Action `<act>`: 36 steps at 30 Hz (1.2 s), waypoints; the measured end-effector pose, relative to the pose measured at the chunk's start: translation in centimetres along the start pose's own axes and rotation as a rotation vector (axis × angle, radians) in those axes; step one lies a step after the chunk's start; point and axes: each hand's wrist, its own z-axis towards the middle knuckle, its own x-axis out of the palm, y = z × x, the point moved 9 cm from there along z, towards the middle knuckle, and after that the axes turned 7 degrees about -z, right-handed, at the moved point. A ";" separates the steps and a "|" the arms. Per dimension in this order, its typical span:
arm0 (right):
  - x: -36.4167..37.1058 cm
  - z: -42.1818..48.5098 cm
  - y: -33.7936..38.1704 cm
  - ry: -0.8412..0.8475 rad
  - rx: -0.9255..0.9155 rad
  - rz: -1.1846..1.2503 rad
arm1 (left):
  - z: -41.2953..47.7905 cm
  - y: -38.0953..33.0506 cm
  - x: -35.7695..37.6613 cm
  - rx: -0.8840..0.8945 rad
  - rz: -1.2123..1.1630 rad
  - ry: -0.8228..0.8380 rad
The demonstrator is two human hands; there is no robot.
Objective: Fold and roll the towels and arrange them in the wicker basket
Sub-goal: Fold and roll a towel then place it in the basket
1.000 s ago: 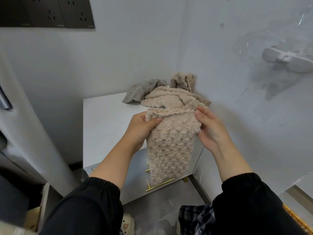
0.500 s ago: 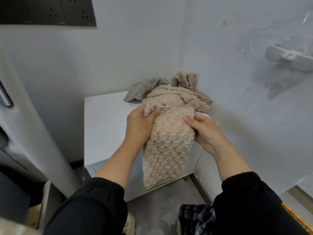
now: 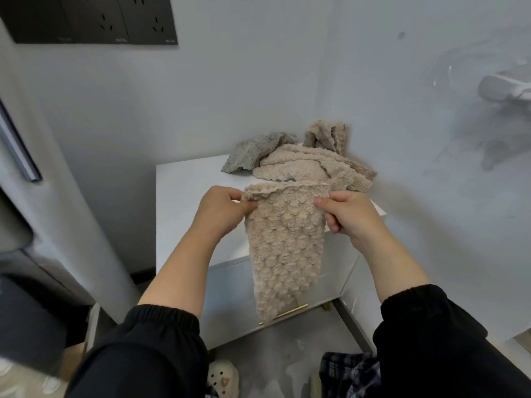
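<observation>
A beige bobbled towel (image 3: 286, 248) hangs folded lengthwise in front of the white cabinet (image 3: 186, 196). My left hand (image 3: 221, 211) pinches its top left corner and my right hand (image 3: 349, 214) pinches its top right corner, so the top edge is stretched flat between them. Behind, on the cabinet top, lies a heap of more beige towels (image 3: 310, 168) with a grey towel (image 3: 253, 152) at its left. No wicker basket is in view.
The cabinet stands in a corner with walls behind and to the right. Its drawer front has a gold handle (image 3: 290, 311). A white rounded column (image 3: 57, 196) stands at the left. A slipper (image 3: 222, 377) and plaid cloth (image 3: 347, 374) lie on the floor below.
Half a second ago my hands were bunching the towel together below the pile. Now they have moved apart to its top corners and hold it spread and hanging straight.
</observation>
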 end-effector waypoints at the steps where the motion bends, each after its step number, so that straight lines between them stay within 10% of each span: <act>1: 0.7 0.1 0.0 0.033 0.030 0.057 | 0.0 0.1 0.1 -0.020 -0.041 0.009; 13: 4.2 3.8 0.3 0.162 0.198 0.490 | 2.4 0.8 -0.6 -0.119 -0.574 -0.079; 36: 4.2 4.0 -1.1 0.028 -0.078 -0.600 | 3.7 3.6 1.4 0.006 0.394 0.012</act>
